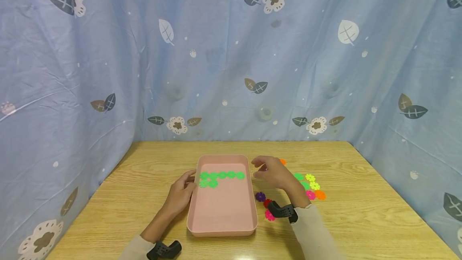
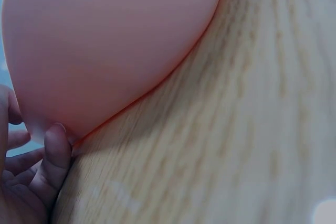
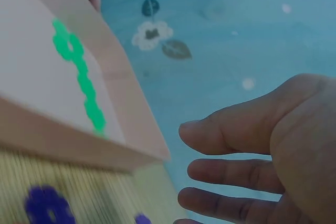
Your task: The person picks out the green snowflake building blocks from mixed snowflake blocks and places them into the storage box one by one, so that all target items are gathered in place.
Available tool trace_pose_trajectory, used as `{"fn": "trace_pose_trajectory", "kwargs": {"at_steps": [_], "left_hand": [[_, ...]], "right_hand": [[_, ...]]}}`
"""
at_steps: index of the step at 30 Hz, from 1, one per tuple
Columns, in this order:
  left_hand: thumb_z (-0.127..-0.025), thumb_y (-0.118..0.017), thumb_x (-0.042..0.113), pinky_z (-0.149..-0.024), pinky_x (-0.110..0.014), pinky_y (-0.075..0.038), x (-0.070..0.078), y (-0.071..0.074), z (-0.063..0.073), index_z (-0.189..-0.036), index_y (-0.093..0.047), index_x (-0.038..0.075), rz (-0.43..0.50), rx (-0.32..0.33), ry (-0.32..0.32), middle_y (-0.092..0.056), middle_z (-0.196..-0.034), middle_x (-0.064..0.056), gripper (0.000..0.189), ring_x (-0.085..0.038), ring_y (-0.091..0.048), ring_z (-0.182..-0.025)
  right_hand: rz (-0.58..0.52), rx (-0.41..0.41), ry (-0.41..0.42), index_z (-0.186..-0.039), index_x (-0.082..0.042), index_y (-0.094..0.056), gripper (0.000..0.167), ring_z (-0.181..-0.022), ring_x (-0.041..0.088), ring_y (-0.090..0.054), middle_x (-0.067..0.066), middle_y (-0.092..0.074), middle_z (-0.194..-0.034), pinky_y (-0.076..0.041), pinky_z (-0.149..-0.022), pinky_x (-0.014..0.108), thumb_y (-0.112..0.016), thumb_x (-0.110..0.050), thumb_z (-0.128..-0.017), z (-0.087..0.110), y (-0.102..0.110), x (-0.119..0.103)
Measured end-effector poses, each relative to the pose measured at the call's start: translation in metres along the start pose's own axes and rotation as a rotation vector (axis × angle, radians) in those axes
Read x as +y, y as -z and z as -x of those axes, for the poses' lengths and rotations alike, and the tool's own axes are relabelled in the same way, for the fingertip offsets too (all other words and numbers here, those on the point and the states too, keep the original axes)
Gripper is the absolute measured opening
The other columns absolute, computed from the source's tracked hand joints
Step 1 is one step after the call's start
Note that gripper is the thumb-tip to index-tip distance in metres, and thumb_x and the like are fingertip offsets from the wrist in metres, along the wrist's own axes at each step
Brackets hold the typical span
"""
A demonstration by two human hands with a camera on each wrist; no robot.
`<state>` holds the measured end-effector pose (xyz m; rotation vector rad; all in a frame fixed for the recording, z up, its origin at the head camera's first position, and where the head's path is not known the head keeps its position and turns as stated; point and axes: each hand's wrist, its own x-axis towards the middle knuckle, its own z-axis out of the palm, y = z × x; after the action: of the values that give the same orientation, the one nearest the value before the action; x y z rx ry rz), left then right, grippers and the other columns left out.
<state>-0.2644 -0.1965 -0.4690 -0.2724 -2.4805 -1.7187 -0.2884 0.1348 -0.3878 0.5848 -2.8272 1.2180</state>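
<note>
A pink rectangular tray [image 1: 223, 216] lies on the table. Inside it, green flower-shaped plastic discs [image 1: 222, 175] form a row near the far end, with two more just below at the left. My left hand [image 1: 181, 191] rests against the tray's left outer wall; in the left wrist view its thumb [image 2: 56, 145] touches the wall low down. Just beyond the tray's right rim hovers my right hand [image 1: 273, 171], fingers loosely bent and apart from the thumb. Nothing shows between them in the right wrist view. A purple disc [image 1: 260, 197] lies below that hand.
Right of the tray, a red disc [image 1: 267, 203] and a pink disc [image 1: 270, 215] lie near the right wrist. Farther right are yellow discs [image 1: 315, 185], green ones [image 1: 305, 185] and an orange one [image 1: 319, 195]. A blue patterned curtain [image 1: 223, 59] surrounds the wooden table [image 1: 361, 212].
</note>
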Motion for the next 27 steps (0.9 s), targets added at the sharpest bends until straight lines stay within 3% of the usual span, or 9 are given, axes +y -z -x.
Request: {"fn": "trace_pose_trajectory", "kwargs": {"at_steps": [15,27], "left_hand": [[-0.103,-0.050,0.015,-0.091,-0.044,-0.057,0.000,0.001,-0.002,-0.150,-0.048,0.007,-0.022,0.002,0.000,-0.064,-0.131,-0.016,0.048,-0.030,-0.066,-0.112],[-0.102,-0.051,0.014,-0.088,-0.045,-0.058,-0.001,0.000,0.000,-0.149,-0.047,0.005,0.003,-0.006,-0.008,-0.063,-0.132,-0.019,0.049,-0.031,-0.066,-0.111]], "right_hand": [[0.100,0.031,-0.055,-0.127,0.003,-0.064,0.036,-0.099,0.032,-0.065,0.024,-0.065,-0.122,-0.058,-0.079,0.043,-0.068,-0.007,-0.092,0.022,0.044,0.044],[0.096,0.028,-0.097,-0.129,0.005,-0.062,0.037,-0.101,0.033,-0.064,0.026,-0.063,-0.123,-0.058,-0.081,0.045,-0.066,-0.008,-0.095,0.027,0.057,0.061]]}}
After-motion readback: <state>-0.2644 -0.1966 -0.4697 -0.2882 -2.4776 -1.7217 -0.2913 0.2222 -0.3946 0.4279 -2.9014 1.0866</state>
